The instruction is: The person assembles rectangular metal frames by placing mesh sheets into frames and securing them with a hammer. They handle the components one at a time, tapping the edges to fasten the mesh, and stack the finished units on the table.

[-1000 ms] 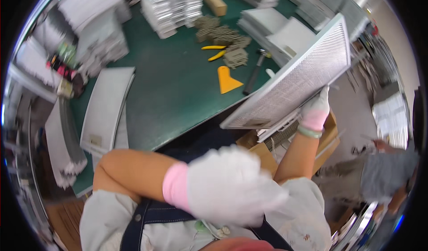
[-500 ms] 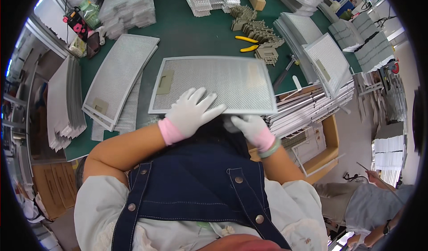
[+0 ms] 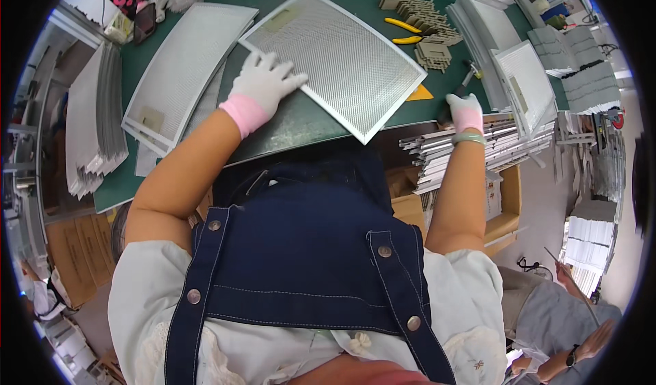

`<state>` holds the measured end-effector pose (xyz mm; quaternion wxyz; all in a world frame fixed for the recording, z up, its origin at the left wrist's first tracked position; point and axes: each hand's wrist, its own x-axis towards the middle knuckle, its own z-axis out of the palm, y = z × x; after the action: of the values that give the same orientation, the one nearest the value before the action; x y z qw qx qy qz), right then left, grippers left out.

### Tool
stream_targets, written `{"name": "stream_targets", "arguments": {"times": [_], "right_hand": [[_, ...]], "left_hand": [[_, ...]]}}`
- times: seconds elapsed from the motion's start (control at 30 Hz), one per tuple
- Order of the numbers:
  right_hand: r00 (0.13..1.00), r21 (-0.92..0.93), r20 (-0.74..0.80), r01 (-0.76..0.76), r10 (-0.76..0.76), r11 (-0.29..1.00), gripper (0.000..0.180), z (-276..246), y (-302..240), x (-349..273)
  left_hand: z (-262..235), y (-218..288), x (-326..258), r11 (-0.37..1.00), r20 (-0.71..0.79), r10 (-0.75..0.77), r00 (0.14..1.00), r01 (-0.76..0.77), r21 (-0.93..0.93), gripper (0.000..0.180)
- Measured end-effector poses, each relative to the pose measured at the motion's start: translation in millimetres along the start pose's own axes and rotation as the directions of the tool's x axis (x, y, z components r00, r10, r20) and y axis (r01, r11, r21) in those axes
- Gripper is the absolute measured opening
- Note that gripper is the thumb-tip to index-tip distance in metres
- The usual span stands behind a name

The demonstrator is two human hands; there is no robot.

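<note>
A rectangular metal mesh filter panel (image 3: 342,60) with a pale frame lies turned at an angle on the green table (image 3: 301,115). My left hand (image 3: 266,81), in a white glove with a pink cuff, rests flat on the panel's near left edge with its fingers spread. My right hand (image 3: 465,112), gloved the same way, is at the table's right edge beside a stack of thin metal strips (image 3: 492,149); its fingers curl down near a dark-handled tool (image 3: 459,88), and whether it grips anything is hidden.
More mesh panels lie stacked at the left (image 3: 181,71) and far left (image 3: 96,122), and others at the right (image 3: 529,84). Yellow-handled pliers (image 3: 403,31), small cardboard pieces (image 3: 424,23) and an orange scraper (image 3: 420,94) lie behind the panel. Another person (image 3: 567,330) sits at lower right.
The mesh panel went from held up at the right to flat on the table, then turned at an angle. My right hand left it and moved to the table's right edge.
</note>
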<state>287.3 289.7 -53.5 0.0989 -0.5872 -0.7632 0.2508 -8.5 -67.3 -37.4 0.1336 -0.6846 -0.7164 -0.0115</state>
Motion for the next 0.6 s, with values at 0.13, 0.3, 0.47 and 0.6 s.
{"name": "stream_targets", "arguments": {"times": [0.13, 0.3, 0.47, 0.6], "right_hand": [[0.983, 0.266, 0.121, -0.163, 0.135, 0.95, 0.087, -12, 0, -14], [0.924, 0.844, 0.368, -0.378, 0.102, 0.38, 0.012, -23, 20, -45], [0.926, 0.731, 0.235, 0.034, -0.297, 0.681, 0.032, -28, -15, -190], [0.775, 0.137, 0.342, 0.518, -0.531, 0.844, 0.063, -37, -6, -232]], "left_hand": [[-22, 36, 8, 0.951, -0.046, -0.025, 0.999, 0.01, -0.308, 0.051], [19, 89, 16, 0.917, -0.166, 0.088, 0.982, -0.145, -0.371, 0.054], [28, 89, 19, 0.922, -0.11, 0.124, 0.986, -0.156, -0.355, 0.031], [27, 55, 21, 0.897, -0.085, 0.142, 0.986, -0.165, -0.409, 0.017]]}}
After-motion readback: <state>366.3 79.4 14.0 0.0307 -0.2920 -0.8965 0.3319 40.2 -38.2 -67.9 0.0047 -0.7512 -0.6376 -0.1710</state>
